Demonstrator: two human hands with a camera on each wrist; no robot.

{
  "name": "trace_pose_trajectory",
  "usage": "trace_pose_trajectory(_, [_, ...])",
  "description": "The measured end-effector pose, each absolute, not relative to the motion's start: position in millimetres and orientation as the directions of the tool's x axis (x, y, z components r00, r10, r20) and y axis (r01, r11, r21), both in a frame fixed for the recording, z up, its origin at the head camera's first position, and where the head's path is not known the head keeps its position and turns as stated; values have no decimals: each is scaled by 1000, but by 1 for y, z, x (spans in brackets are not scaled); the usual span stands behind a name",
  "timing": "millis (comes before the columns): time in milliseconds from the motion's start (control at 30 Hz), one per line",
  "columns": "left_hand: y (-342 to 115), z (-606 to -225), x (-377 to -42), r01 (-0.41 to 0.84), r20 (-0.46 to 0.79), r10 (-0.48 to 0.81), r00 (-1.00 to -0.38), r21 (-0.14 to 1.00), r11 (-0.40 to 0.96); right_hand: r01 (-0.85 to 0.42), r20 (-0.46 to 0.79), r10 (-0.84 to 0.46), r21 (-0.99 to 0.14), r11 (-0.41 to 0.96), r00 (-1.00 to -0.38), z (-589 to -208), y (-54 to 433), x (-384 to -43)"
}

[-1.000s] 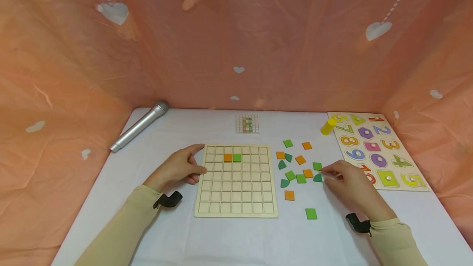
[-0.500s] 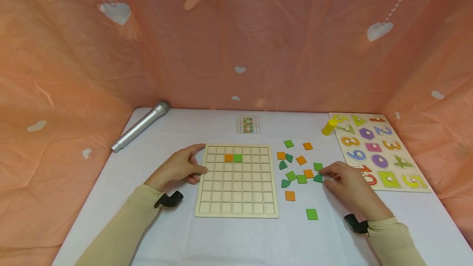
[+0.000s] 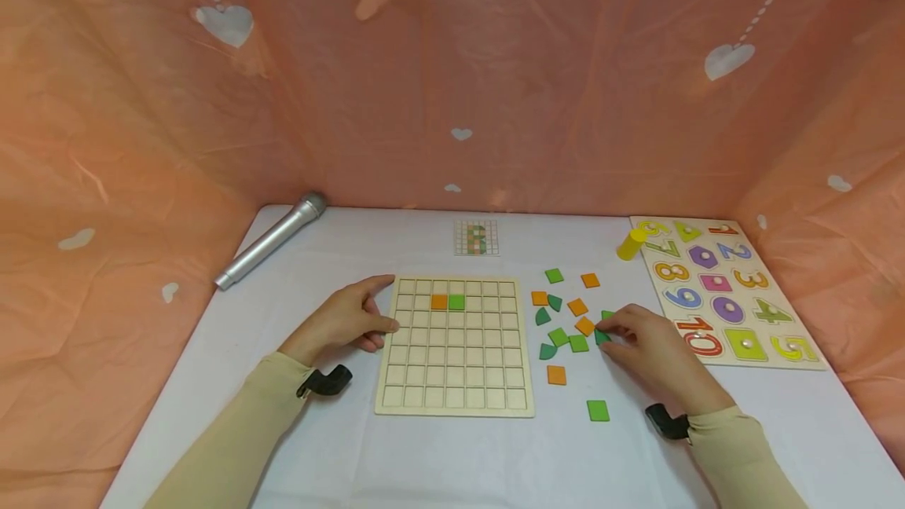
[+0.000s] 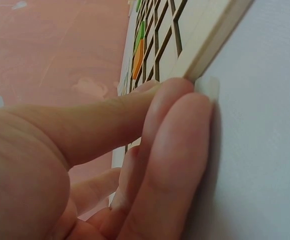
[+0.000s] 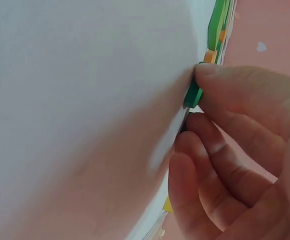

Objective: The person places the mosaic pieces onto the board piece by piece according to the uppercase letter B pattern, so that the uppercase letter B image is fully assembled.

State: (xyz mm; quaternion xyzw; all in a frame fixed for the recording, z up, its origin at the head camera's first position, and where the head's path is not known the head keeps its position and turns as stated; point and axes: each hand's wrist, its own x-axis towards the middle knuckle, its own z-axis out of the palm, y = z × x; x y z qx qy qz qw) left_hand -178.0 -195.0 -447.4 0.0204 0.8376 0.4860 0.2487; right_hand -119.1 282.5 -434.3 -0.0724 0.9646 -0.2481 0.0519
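My left hand grips the left edge of a wooden grid board; in the left wrist view its thumb lies over the rim and fingers bear on the side. One orange square tile and one light green square tile sit side by side in the board's second row. To the right of the board, my right hand pinches a dark green quarter-circle tile between thumb and fingers, among loose tiles. A light green square tile is partly hidden behind the fingers, and an orange square tile lies at the fingertips.
Several other loose tiles lie between board and right hand, with a green square tile nearest me. Behind the board is a small pattern card. A silver microphone lies back left; a yellow cylinder stands beside a number puzzle board.
My right hand has moved a little left, taking the dark green quarter-circle tile with it. The orange tile beside it has turned and shifted slightly. The left hand stays at the board's edge.
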Motion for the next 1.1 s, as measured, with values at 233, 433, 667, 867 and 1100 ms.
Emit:
trace_pose_trajectory(233, [-195,-449,-177,-205,-392,281,-876,831,517,-105,-68,-155,-467,878,-986,-432,281,-119])
trace_pose_trajectory(433, [-197,-449,-177,-207,-391,277,-877,831,517,-87,-76,-144,-508,857,-987,-425,268,-125])
trace_pose_trajectory(667, [-197,-447,-178,-211,-394,272,-878,828,520,-128,-87,-211,-558,820,-974,-421,220,-153])
trace_pose_trajectory(867, [-196,-448,-179,-212,-397,278,-875,830,516,-242,-32,-316,-570,785,-948,-426,175,-175])
trace_pose_trajectory(1100, [-196,-448,-179,-212,-394,284,-874,836,506,-286,-44,-380,-581,762,-924,-431,130,-188])
